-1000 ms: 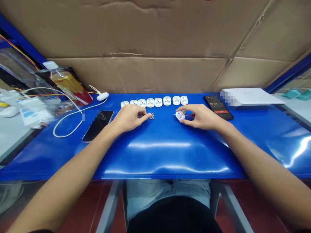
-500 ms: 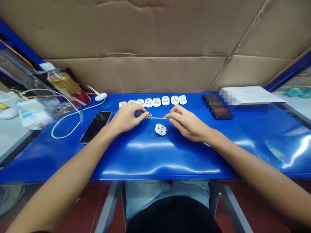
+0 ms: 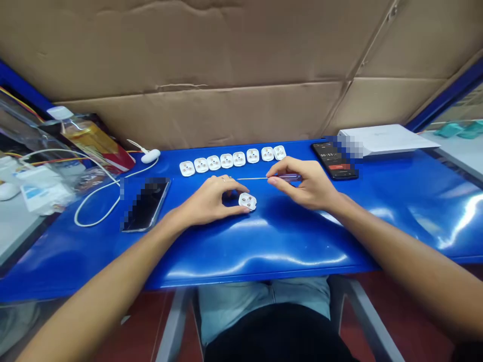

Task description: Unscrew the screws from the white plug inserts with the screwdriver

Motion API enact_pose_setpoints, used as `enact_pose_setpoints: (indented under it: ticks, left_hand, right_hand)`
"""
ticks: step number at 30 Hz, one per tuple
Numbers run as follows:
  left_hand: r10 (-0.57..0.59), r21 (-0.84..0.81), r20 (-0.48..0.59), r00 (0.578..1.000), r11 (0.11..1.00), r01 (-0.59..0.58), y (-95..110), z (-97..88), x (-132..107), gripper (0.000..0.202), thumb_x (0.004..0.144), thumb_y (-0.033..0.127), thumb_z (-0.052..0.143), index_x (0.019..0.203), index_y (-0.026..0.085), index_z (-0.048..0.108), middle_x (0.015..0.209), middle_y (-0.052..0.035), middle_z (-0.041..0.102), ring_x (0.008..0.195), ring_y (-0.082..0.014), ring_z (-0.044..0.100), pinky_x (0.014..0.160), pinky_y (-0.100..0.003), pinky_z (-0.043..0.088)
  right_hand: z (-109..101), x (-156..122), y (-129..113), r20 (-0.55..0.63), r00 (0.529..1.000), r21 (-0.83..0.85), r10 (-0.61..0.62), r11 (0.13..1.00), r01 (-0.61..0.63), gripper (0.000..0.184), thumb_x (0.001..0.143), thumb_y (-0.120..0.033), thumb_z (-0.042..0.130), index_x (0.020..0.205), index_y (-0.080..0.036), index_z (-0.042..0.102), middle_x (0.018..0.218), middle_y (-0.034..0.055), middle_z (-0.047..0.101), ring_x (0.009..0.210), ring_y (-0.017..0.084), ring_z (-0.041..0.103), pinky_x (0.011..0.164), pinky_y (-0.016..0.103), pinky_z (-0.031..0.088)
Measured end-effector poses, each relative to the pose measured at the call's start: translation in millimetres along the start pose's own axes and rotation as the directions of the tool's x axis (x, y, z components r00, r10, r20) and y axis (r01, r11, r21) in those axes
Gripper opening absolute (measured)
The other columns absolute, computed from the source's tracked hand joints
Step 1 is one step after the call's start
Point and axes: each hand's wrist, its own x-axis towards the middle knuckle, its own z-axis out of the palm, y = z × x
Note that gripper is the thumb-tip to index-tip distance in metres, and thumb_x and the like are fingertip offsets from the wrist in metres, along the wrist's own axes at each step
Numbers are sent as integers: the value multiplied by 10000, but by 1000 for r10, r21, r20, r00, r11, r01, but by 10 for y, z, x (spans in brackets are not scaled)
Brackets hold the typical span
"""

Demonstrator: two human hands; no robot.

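Cardboard sheeting point(image 3: 196, 50) is backing a blue table top point(image 3: 287, 246) as a person is working over a white three-pin plug point(image 3: 247, 201), which is lying face up with its metal contacts showing. The left hand point(image 3: 211, 201) is curling in from the plug's left side, its fingertips point(image 3: 238, 193) steadying the edge. The right hand point(image 3: 305, 183) is pinching a slim screwdriver point(image 3: 290, 177) just beyond the plug, with the thin shaft pointing left and not touching it. The hands are apart, each occupied with its own item. The step in hand looks like work at the plug's face, and reaching it would call for the shaft to come down onto the contacts. Behind the plug, a row of eight matching plugs point(image 3: 232, 160) is lining the table. Right of the plug, a phone point(image 3: 332, 160) is showing a timer; left of it, a second phone point(image 3: 145, 205) and a white cable point(image 3: 96, 201) are lying together.
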Motion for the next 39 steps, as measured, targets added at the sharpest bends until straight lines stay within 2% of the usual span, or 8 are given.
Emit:
enact_pose_setpoints:
  ticks: [3, 6, 8, 16, 22, 26, 39]
  left_hand:
    - [-23, -49, -1, 1000, 999, 22, -14, 43, 6, 422, 920, 561, 787, 1195, 242, 798, 1050, -25, 807, 900, -198, 702, 834, -313, 506]
    - [-44, -63, -10, 999, 997, 43, -18, 49, 7, 412, 905, 536, 811, 1184, 233, 806, 1015, -21, 803, 866, -183, 698, 785, -291, 502]
    - [-41, -51, -13, 999, 998, 40, -18, 43, 5, 396, 906, 503, 819, 1192, 229, 803, 1014, -21, 800, 865, -180, 695, 787, -286, 503]
    - [-12, -29, -22, 1000, 1000, 12, -24, 43, -2, 396, 903, 468, 831, 1204, 212, 796, 999, -32, 787, 853, -181, 688, 801, -285, 503]
    - [2, -53, -40, 999, 999, -4, -30, 42, -9, 401, 910, 480, 825, 1210, 216, 804, 1069, -45, 809, 944, -211, 717, 871, -310, 516]
    - [1, -75, -54, 999, 997, -5, -32, 27, -12, 398, 912, 465, 824, 1217, 208, 808, 1053, -51, 805, 924, -206, 731, 849, -307, 527]
    - [14, -72, -50, 999, 997, -18, -14, 0, -16, 390, 938, 495, 777, 1205, 212, 812, 1022, -66, 796, 893, -210, 731, 819, -308, 548]
  right_hand:
    - [6, -10, -25, -100, 993, 117, 54, 992, -43, 164, 980, -356, 727, 889, -221, 706, 766, -3, 716, 609, 131, 606, 596, 288, 480]
    - [17, -15, -39, -94, 993, 119, 73, 991, -61, 222, 982, -333, 709, 800, -215, 662, 640, -37, 631, 503, 96, 491, 513, 273, 398]
    - [27, -14, -42, -63, 996, 87, 60, 995, -54, 212, 966, -304, 708, 783, -211, 655, 621, -41, 625, 490, 89, 473, 497, 268, 378]
    - [56, -13, -6, -3, 999, 14, 41, 999, -41, 186, 965, -296, 696, 805, -204, 674, 662, -31, 662, 536, 96, 523, 508, 255, 390]
    - [46, -13, -22, 32, 996, 74, 84, 994, -87, 187, 987, -311, 684, 830, -210, 661, 671, -32, 646, 552, 104, 533, 543, 268, 418]
    - [36, -8, -24, 62, 989, 121, 135, 983, -142, 195, 996, -355, 686, 863, -215, 659, 655, -36, 633, 552, 115, 545, 567, 281, 434]
    - [60, -31, -23, 85, 971, 249, 222, 939, -236, 242, 1016, -421, 692, 879, -230, 636, 544, -71, 590, 436, 115, 558, 468, 269, 430]
